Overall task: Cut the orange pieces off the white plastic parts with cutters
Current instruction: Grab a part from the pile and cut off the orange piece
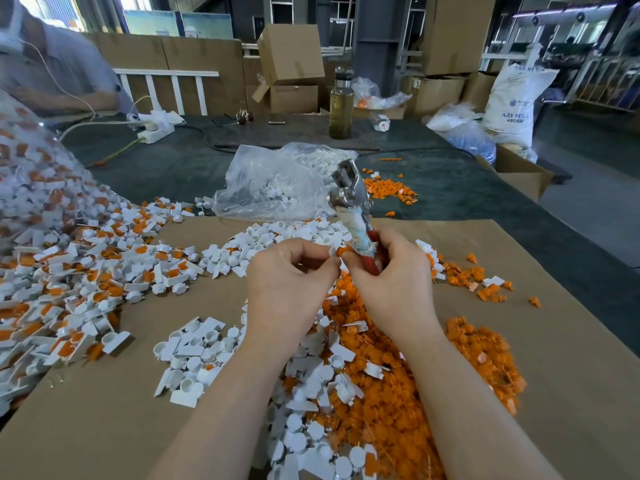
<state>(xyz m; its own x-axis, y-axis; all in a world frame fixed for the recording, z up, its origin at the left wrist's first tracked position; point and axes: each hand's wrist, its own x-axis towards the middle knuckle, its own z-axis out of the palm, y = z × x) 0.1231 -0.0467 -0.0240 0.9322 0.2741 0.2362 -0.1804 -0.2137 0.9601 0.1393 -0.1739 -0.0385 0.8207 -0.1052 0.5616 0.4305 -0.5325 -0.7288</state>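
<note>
My left hand (pixel 289 271) pinches a small white plastic part with an orange piece (pixel 337 251) at its fingertips. My right hand (pixel 391 268) grips the red, tape-wrapped handles of the metal cutters (pixel 348 188), whose jaws point up and away. The two hands meet at the part above the cardboard. A heap of uncut white-and-orange parts (pixel 69 271) spreads from a clear bag on the left. Cut orange pieces (pixel 415 393) lie piled under my right forearm, and cut white parts (pixel 194 355) lie under and left of my left forearm.
A brown cardboard sheet (pixel 571 323) covers the dark table. A clear plastic bag of white parts (pixel 277 181) lies behind the cutters, with loose orange pieces (pixel 388 188) beside it. Further back stand a bottle (pixel 341 109), a power strip, cardboard boxes and sacks. Another person sits far left.
</note>
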